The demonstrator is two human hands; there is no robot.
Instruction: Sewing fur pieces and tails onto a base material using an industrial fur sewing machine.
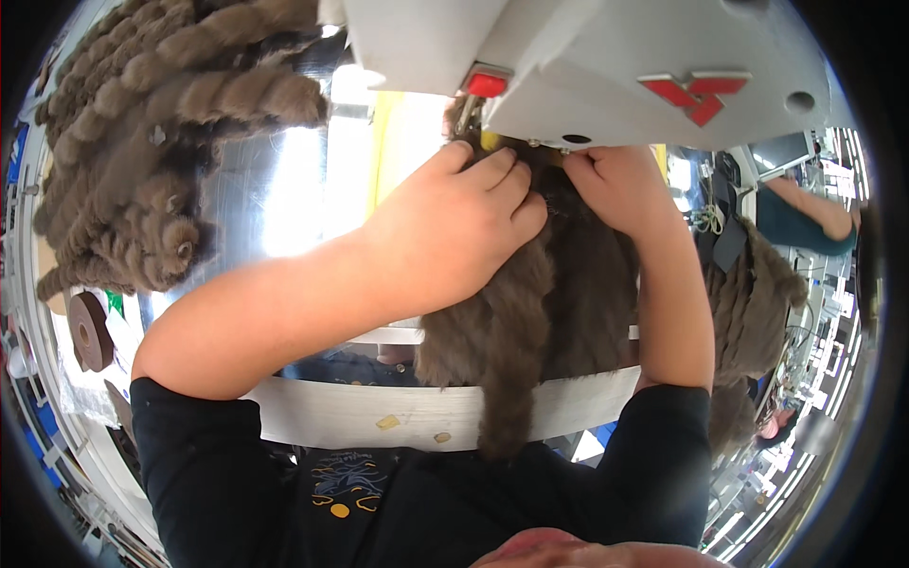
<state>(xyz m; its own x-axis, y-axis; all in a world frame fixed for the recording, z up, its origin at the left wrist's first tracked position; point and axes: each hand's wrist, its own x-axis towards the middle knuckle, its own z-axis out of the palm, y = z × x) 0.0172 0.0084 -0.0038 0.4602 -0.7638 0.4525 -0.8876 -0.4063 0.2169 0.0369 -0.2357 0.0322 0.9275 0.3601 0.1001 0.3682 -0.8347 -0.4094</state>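
A dark brown fur piece [592, 293] lies beneath a pale grey sewing machine [653, 57] and hangs toward my body. A long fluffy fur strip [516, 350] runs down over it, past the table's front edge. My left hand [473, 208] is closed on the fur, its fingers bent and pressed together just left of the machine's needle area. On the other side, my right hand [620, 185] pinches the fur close under the machine head. Both fingertips are partly hidden by fur and by the machine, and the exact stitching point cannot be seen.
Several brown fur strips [180, 142] are heaped at the far left. Below them stands a roll of brown tape [90, 331]. More fur [757, 303] lies at the right, near another person's arm [819, 208]. A white table edge [369, 417] curves in front of me.
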